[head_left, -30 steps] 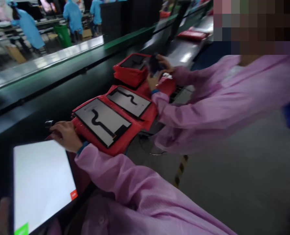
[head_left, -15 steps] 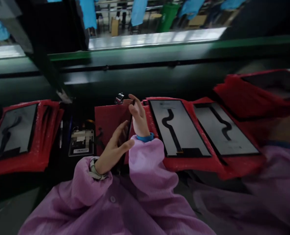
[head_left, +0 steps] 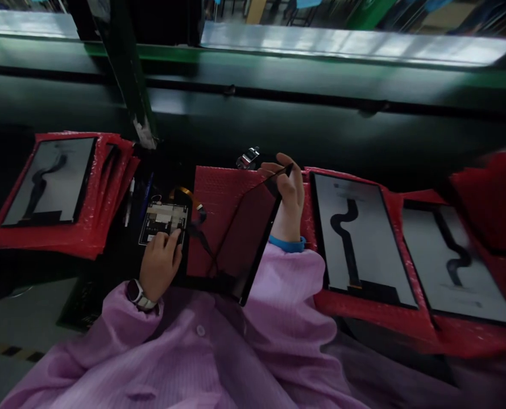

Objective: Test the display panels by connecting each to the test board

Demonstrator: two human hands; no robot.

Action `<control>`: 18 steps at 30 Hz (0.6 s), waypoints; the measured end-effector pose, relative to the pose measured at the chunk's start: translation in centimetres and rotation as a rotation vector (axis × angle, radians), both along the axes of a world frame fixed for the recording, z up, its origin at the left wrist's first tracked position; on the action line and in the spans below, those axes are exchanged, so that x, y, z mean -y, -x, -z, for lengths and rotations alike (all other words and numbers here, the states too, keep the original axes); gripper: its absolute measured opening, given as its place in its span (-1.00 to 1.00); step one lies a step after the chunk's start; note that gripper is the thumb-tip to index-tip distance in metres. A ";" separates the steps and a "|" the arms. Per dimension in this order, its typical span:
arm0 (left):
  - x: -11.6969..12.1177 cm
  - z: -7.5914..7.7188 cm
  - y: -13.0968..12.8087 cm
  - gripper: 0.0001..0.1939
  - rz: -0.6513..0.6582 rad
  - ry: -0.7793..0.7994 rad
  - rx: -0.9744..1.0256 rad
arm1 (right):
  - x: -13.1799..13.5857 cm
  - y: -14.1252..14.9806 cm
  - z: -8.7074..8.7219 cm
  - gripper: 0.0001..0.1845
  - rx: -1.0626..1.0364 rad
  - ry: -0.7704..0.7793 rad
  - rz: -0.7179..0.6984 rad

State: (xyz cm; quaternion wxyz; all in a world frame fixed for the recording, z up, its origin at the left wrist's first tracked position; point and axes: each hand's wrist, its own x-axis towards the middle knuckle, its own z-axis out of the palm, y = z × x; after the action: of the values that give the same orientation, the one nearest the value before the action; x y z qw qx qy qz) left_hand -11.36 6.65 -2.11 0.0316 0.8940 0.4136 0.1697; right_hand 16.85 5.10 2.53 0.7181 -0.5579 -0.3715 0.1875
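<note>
**Right hand**: the grip was narrow, pinching the upper corner of a dark glass display panel, which stood tilted above a red bubble-wrap pouch. **Left hand**: the fingertips lay on a circuit board with an orange ribbon cable; whether they held the board could not be told. Further pouches carrying pale screens with black serpentine marks lay to either side on the dark counter.
</note>
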 end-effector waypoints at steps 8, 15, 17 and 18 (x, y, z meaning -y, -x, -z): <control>-0.2 -0.1 -0.2 -0.57 0.058 -0.052 -0.098 | 0.2 0.1 -0.3 -0.51 -0.075 -0.028 0.007; 0.0 -0.1 -0.4 -0.56 0.048 -0.031 -0.116 | 0.4 0.5 -0.5 -0.51 0.020 0.071 0.069; 0.2 -0.1 -0.1 -0.59 0.049 -0.056 -0.052 | 1.4 0.7 -0.8 -0.50 0.086 0.191 0.123; 0.3 -0.2 0.1 -0.59 0.068 -0.063 -0.006 | 2.1 0.8 -0.9 -0.51 0.125 0.245 0.129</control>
State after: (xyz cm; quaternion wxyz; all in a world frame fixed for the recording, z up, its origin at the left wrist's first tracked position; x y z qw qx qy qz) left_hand -11.43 6.37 -1.93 0.0079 0.9086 0.3775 0.1787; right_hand 16.00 2.97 3.47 0.6307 -0.6746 -0.3530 0.1500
